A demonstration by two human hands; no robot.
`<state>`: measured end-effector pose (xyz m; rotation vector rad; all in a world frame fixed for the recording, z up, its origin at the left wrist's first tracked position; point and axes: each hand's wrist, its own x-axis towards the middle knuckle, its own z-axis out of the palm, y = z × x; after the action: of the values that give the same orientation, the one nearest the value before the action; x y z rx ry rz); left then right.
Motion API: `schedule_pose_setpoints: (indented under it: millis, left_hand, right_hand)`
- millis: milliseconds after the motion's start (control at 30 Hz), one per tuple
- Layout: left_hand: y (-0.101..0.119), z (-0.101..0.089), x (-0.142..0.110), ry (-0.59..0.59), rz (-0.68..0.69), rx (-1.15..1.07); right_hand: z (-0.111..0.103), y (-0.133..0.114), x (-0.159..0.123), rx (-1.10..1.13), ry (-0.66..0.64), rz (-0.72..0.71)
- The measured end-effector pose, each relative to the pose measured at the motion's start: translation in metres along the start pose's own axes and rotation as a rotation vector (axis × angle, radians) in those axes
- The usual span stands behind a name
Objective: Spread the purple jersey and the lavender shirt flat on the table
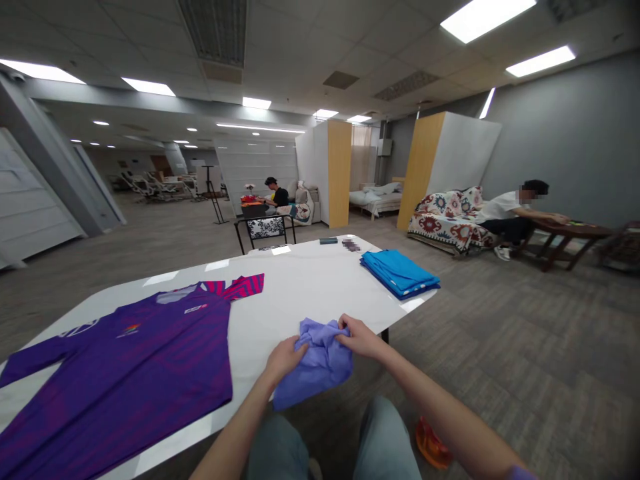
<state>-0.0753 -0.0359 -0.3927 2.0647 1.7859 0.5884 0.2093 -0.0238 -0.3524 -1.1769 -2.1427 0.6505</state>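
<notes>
A crumpled lavender garment (316, 363) hangs over the near edge of the white table (300, 280). My left hand (285, 358) grips its left side with the fingers closed on the fabric. My right hand (359, 336) pinches the garment's upper right edge. A purple sports jersey (125, 367) with striped sleeve ends lies spread flat on the table to the left of my hands.
A folded stack of blue garments (400, 272) sits at the table's far right. A small dark object (329, 241) lies at the far edge. One person sits on a patterned sofa (445, 223) at right; another sits farther back. An orange thing (433, 443) lies on the floor by my legs.
</notes>
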Motion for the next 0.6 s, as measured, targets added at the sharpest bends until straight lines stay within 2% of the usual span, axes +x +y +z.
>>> schedule_pose_setpoints:
  millis: [67, 100, 167, 233, 333, 400, 433, 500, 533, 600]
  left_hand:
    - [0.015, -0.026, 0.027, 0.051, 0.029, -0.094]
    - [0.023, -0.046, 0.044, 0.092, 0.039, -0.115]
    - [0.042, -0.095, 0.077, 0.222, 0.053, -0.129]
    - [0.063, -0.152, 0.102, 0.385, 0.093, -0.138]
    - [0.090, -0.227, 0.109, 0.719, 0.291, -0.148]
    - [0.099, -0.254, 0.096, 0.849, 0.422, -0.124]
    - [0.098, -0.258, 0.086, 0.864, 0.453, -0.099]
    - [0.085, -0.245, 0.065, 0.825, 0.451, -0.039]
    - [0.073, -0.229, 0.053, 0.778, 0.427, -0.010]
    - [0.040, -0.184, 0.029, 0.644, 0.331, 0.030]
  right_hand:
    - [-0.030, -0.020, 0.036, -0.063, 0.062, 0.001]
    - [-0.050, -0.032, 0.059, -0.087, 0.114, 0.004]
    - [-0.097, -0.059, 0.105, -0.180, 0.280, 0.016]
    - [-0.146, -0.088, 0.143, -0.203, 0.405, -0.023]
    - [-0.200, -0.122, 0.169, -0.245, 0.573, -0.154]
    - [-0.214, -0.132, 0.164, -0.279, 0.632, -0.272]
    - [-0.213, -0.131, 0.156, -0.289, 0.626, -0.321]
    - [-0.196, -0.120, 0.130, -0.292, 0.546, -0.369]
    - [-0.180, -0.109, 0.112, -0.294, 0.483, -0.371]
    - [-0.136, -0.079, 0.073, -0.310, 0.340, -0.326]
